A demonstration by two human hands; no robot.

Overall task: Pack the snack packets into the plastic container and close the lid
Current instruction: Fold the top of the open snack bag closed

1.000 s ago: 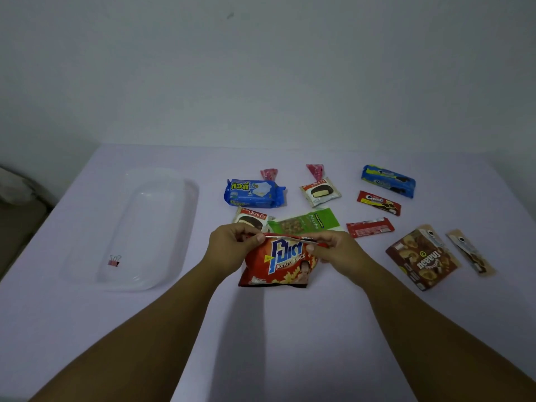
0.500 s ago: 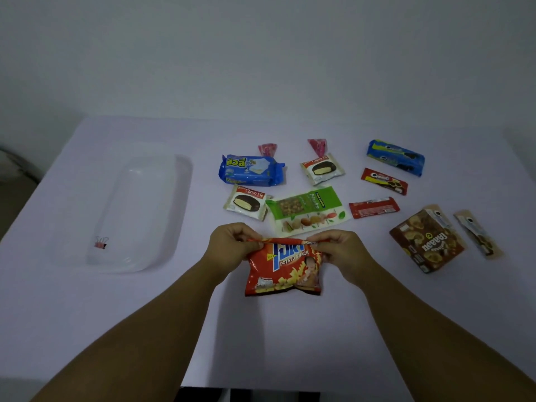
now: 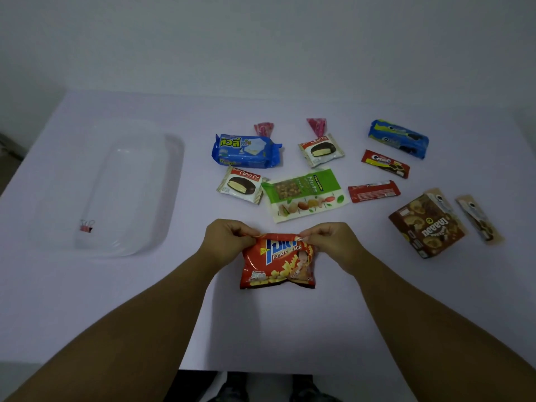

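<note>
Red foil sits between your hands: the potato snack bag [image 3: 278,261] lies flat on the surface [image 3: 261,329] right in front of you, its folded top edge running left to right and its bottom seam toward you; your left hand [image 3: 224,242] pinches the left end of that fold and your right hand [image 3: 333,245] pinches the right end, both with fingers curled on the foil; neither hand is free. What the next move turns on is direction: the clear plastic container [image 3: 174,169] lies well off to your left, on the far-left part of the surface, its long axis running away from you, so across the bag's own; your left hand is the nearer one to it, and I'd judge a leftward carry, with the bag turned or laid crosswise, is what packing calls for. A small pink binder clip [image 3: 87,226] shows through the clear plastic near its close end; whether it lies inside or under I cannot tell; nor can I tell whether this clear piece is the tub or its lid. No packet shows in it; the other packets, among them the green nuts pack [image 3: 304,192], lie just beyond your hands and to the right.
</note>
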